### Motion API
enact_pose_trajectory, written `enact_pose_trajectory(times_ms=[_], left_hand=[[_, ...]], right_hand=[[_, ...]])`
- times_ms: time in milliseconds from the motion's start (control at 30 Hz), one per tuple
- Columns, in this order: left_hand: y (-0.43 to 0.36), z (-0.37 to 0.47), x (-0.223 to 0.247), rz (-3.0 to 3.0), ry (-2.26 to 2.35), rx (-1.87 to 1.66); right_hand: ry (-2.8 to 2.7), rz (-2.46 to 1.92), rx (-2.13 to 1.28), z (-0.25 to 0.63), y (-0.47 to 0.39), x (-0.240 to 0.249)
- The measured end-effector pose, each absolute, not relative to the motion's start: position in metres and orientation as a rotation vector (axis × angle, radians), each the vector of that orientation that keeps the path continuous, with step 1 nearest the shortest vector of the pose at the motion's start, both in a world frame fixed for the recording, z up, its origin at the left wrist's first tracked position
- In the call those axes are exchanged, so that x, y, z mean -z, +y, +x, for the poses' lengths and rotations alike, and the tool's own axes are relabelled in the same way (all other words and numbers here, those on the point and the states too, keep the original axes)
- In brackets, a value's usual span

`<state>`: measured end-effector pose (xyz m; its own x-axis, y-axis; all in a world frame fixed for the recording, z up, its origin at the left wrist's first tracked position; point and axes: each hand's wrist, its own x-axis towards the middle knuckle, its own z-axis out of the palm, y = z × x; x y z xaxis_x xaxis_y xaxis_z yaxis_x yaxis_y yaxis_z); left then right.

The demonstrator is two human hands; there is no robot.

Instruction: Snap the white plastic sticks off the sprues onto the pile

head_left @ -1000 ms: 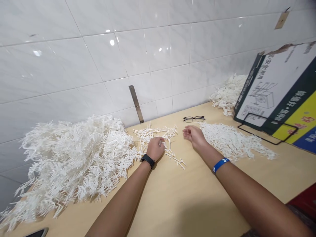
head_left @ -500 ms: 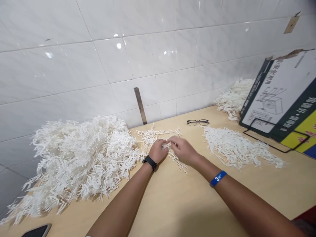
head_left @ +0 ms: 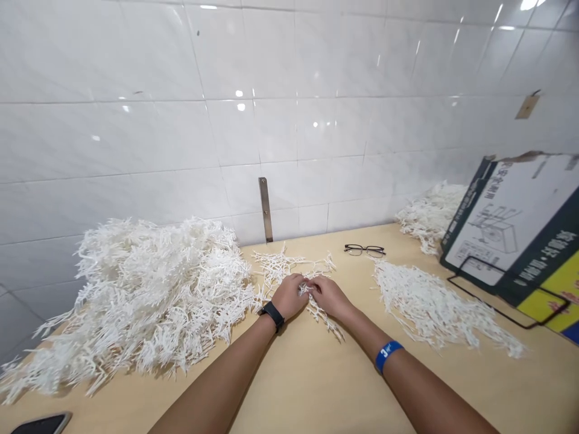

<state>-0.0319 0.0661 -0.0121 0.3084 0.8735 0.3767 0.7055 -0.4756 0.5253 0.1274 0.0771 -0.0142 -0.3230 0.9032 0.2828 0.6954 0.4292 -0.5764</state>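
Observation:
My left hand [head_left: 289, 297], with a black watch at the wrist, is closed on a white branched strand [head_left: 323, 314] at the middle of the table. Against its fingertips, my right hand [head_left: 330, 295] is pinched on the same strand; a blue band circles that forearm. The strand's branches hang toward the table's near side. Just behind my hands lie loose white branched pieces [head_left: 275, 265]. A large heap of white pieces [head_left: 167, 295] rises on the left, and a flatter white pile [head_left: 438, 301] spreads on the right.
Black-framed glasses [head_left: 364, 249] lie near the wall. A printed box [head_left: 502, 229] stands at the right beside a black wire frame [head_left: 493, 301], with another white pile [head_left: 429, 211] behind. A phone [head_left: 43, 424] sits at the lower left. A metal strip [head_left: 265, 211] is on the tiled wall.
The camera view has tilted upward, so the table sits lower in the picture. My right hand has come closer to my left, its fingers now down at the strand.

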Motion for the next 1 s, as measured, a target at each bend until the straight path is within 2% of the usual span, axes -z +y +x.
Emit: enact_pose_trajectory(times_ms=[333, 500, 1000], left_hand=[[0.063, -0.029, 0.013, 2.268, 1.47, -0.945], [0.065, -0.03, 0.01, 2.218, 1.422, -0.938], [0.06, -0.027, 0.008, 2.435, 1.411, -0.827]], right_hand=[[-2.066, -1.299, -0.379, 0.133, 0.071, 0.015], [-1.995, -1.152, -0.495, 0.139, 0.067, 0.012], [-2.178, -1.152, -0.612, 0.143, 0.067, 0.013]])
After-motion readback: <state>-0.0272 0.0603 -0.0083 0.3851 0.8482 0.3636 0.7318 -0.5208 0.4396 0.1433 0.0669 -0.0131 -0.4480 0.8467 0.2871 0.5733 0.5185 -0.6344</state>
